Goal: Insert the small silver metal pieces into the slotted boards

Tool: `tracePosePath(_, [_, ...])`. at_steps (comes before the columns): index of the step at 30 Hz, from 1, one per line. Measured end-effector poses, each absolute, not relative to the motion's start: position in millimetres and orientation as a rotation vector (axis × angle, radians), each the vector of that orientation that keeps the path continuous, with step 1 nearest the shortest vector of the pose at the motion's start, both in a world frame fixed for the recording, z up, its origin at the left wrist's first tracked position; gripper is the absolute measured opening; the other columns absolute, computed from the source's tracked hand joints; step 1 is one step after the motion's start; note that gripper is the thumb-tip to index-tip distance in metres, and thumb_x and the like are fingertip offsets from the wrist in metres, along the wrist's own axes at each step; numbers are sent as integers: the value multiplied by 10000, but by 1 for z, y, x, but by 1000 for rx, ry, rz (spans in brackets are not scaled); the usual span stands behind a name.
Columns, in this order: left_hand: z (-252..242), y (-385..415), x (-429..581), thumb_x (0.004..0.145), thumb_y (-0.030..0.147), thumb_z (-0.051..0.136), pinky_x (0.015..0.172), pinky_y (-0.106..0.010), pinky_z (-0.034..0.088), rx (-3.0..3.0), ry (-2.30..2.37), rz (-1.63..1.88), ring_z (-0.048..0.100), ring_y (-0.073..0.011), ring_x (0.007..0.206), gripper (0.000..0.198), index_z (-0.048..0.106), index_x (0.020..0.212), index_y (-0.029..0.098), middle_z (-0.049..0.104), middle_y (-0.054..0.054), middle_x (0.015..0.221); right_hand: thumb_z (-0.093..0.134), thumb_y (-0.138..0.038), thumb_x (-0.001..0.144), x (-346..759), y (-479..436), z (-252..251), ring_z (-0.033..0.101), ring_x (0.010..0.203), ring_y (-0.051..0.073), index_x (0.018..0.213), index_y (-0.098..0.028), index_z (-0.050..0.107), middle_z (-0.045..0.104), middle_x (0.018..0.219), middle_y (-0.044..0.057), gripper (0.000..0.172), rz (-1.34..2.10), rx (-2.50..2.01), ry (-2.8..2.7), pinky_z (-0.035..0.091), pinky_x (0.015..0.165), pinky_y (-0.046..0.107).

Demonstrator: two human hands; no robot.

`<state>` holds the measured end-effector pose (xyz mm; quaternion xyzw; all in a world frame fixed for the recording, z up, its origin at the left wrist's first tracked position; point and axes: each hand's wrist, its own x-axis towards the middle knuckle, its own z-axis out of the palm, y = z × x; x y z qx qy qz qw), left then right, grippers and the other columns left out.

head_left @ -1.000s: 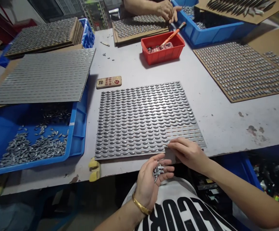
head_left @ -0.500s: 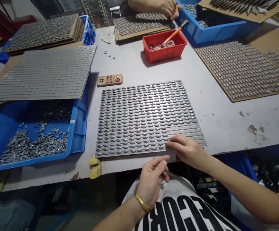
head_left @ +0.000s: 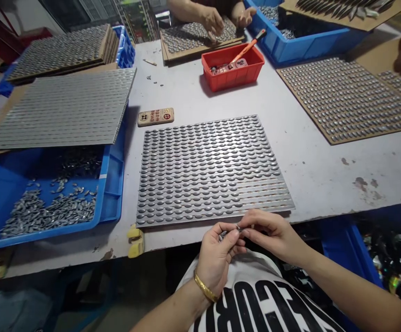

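My left hand [head_left: 217,251], a gold bangle at its wrist, is curled round small grey leaf-shaped pieces [head_left: 223,235], partly hidden by the fingers. Thumb and forefinger pinch one small piece [head_left: 238,227] at their tips. My right hand [head_left: 271,235] meets the left there, its fingertips closed on the same piece. Just beyond both hands lies a grey slotted board [head_left: 266,193] on the table. Rows of grey leaf-shaped pieces [head_left: 200,161] cover most of it. Bare strips show at its near right corner.
A blue bin [head_left: 112,184] of loose grey pieces stands left, under another grey board [head_left: 62,108]. Farther off are a phone-shaped case [head_left: 156,116], a red box [head_left: 233,69] and filled cardboard sheets [head_left: 352,101]. Co-workers' hands [head_left: 214,20] work across the table. A yellow clamp [head_left: 136,240] grips the edge.
My right hand has drawn back from the board's near edge to my left fingertips, where both now touch a small piece. Co-workers' hands moved at the far side and appeared at the right.
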<state>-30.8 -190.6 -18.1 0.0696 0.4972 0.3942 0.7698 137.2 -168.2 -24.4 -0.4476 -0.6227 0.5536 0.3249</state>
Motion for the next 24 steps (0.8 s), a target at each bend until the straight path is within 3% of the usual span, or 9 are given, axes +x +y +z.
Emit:
tracePosePath(3, [-18,-190,-31,692,254,776,600,-221,491,140,1069,861,588,-96,613,281,585,850,123,658,-45,708,628,-261,866,138,-169,-31,621,797,153,1020,-212,650,634,929,53,163,1571,-1163,-1482,520,657,256])
tracePosePath(6, [-19,-191,-30,708,267,765,569,-196,459,114,1033,854,555,-75,590,271,584,849,122,634,-30,696,645,-256,853,135,-172,-37,626,857,173,952,-198,669,633,940,62,118,1611,-1073,-1400,539,723,287])
tracePosePath(9, [-21,-191,-27,730,270,748,545,-178,428,112,1013,836,509,-52,554,244,565,807,129,603,-8,677,615,-219,869,132,-179,-41,620,931,189,889,-203,670,643,951,65,61,1454,-1075,-1458,534,774,296])
tracePosePath(14, [-19,-190,-30,820,312,640,519,-199,438,73,1015,760,572,-93,589,220,600,889,108,622,-46,750,531,-161,900,139,-180,-42,635,840,171,1051,-224,602,658,920,54,178,1057,-1181,-1754,533,736,292])
tracePosePath(16, [-17,-189,-35,863,291,560,595,-242,496,26,1019,773,648,-160,719,253,612,997,83,664,-116,885,518,-147,900,145,-174,-41,629,859,179,1053,-223,605,648,925,63,192,851,-1211,-1889,527,743,301])
tracePosePath(19, [-16,-192,-41,864,164,487,833,-334,521,-56,1040,789,666,-238,946,284,584,1108,53,654,-194,1095,472,-118,911,149,-163,-44,623,908,187,1086,-224,604,647,983,80,243,652,-1205,-2047,527,770,309])
tracePosePath(21, [-16,-194,-42,852,120,486,911,-368,495,-84,1039,715,665,-250,978,309,555,1144,45,648,-213,1123,455,-103,915,148,-158,-47,619,894,182,1089,-218,597,652,970,79,252,592,-1179,-2123,526,762,309])
tracePosePath(24, [-16,-195,-40,855,150,534,900,-376,498,-45,1026,663,678,-251,946,308,515,1154,77,664,-204,1094,455,-104,920,144,-154,-53,608,854,172,1035,-204,602,646,924,75,212,554,-1182,-2175,518,736,300])
